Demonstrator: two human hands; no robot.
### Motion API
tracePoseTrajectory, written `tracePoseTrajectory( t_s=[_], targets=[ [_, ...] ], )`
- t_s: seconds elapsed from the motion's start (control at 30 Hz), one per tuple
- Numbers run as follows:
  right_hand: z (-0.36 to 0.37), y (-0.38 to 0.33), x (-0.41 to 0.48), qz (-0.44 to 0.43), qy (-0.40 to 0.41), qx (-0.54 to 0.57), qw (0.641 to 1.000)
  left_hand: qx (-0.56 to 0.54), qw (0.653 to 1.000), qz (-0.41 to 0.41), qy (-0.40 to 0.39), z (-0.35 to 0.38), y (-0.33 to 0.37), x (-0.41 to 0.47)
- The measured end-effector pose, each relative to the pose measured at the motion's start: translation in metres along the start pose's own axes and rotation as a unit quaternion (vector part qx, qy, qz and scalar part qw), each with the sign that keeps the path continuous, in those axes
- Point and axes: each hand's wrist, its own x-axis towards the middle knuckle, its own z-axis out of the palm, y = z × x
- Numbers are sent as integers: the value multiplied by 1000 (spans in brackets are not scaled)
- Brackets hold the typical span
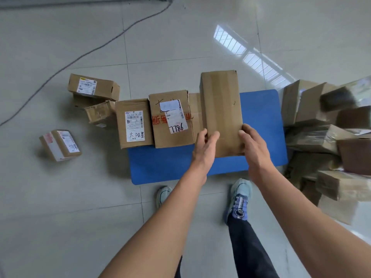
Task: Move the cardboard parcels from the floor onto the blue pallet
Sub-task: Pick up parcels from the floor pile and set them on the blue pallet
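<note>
A tall plain cardboard parcel (220, 109) lies lengthwise over the blue pallet (261, 125). My left hand (204, 147) grips its near left corner, and my right hand (254, 147) grips its near right corner. Two labelled parcels lie side by side along the pallet's left part: one marked 7786 (170, 119) and one with a white barcode label (133, 123). A further brown parcel (194, 113) shows as a strip between the 7786 parcel and the held one.
A heap of several parcels (325, 137) is piled on the floor to the right of the pallet. Loose parcels lie on the tiles at left (93, 88) (60, 144) (100, 113). A black cable (96, 49) crosses the floor behind. My shoes (240, 197) stand at the pallet's near edge.
</note>
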Motion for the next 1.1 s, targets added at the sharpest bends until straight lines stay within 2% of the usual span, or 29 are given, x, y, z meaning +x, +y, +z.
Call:
tracePoseTrajectory(
  t_s=[0.23,0.53,0.87,1.1],
  targets=[
    [-63,21,57,17,1,-1,1000,37,999,-27,-2,76,-4,28],
    [-108,56,141,14,-54,-34,998,31,998,-48,35,148,-24,77],
    [-92,105,198,35,-93,-46,994,66,995,-55,44,155,-53,134],
    [-74,126,209,18,-111,-22,993,182,979,-48,83,153,-65,158]
  ],
)
